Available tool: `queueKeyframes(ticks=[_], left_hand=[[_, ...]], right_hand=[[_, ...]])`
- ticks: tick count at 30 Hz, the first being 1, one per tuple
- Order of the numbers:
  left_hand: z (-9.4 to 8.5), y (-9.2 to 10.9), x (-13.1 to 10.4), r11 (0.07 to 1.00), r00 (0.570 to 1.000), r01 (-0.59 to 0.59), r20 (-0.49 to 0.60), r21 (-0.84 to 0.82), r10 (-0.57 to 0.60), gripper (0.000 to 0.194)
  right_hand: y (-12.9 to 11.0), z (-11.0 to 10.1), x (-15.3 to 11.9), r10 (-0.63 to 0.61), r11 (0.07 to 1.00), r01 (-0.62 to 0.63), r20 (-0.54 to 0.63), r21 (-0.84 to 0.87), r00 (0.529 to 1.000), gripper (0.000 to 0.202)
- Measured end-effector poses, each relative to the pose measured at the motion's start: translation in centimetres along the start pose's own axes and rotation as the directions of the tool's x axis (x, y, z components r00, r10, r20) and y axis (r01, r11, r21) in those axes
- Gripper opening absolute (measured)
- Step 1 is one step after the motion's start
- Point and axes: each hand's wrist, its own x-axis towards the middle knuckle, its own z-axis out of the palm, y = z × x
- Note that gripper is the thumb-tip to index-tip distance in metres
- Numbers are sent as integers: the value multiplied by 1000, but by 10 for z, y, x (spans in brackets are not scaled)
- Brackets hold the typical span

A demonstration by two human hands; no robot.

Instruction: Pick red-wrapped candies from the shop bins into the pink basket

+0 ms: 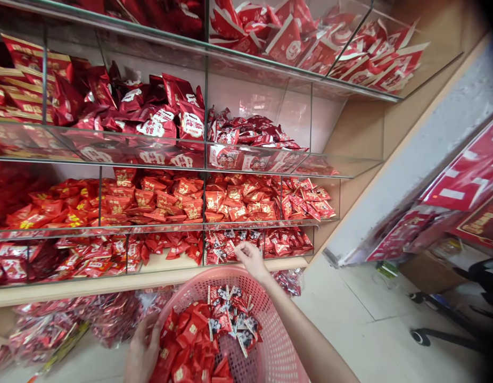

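Note:
A pink plastic basket stands below the shelves. It holds plain red packets on its left side and small red packets with dark pictures and white edges on its right. My left hand grips the basket's left rim, its fingers partly hidden. Reaching over the basket, my right hand is at the front of a bottom-shelf compartment of similar picture packets. Its thumb and fingers are pinched together on the edge of a small red packet.
Glass-fronted shelves with dividers carry many red packets. Clear bags of red goods lie on the floor under the bottom shelf. To the right are a wheeled chair base, a cardboard box and hanging red packages.

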Motion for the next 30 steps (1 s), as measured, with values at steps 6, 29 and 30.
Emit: queueKeyframes(ticks=[6,29,30], left_hand=[[-1,9,-2,1000,999,19,26,11,-20,48],[-1,12,-4,998,998,62,29,-1,-62,51],[-1,12,-4,997,997,71,31,-3,-71,51]], right_hand=[[-4,-12,-40,372,861,-337,-20,381,928,27],[36,33,-183,956,122,-570,58,813,287,14],[40,35,-185,961,111,-548,50,829,270,15]])
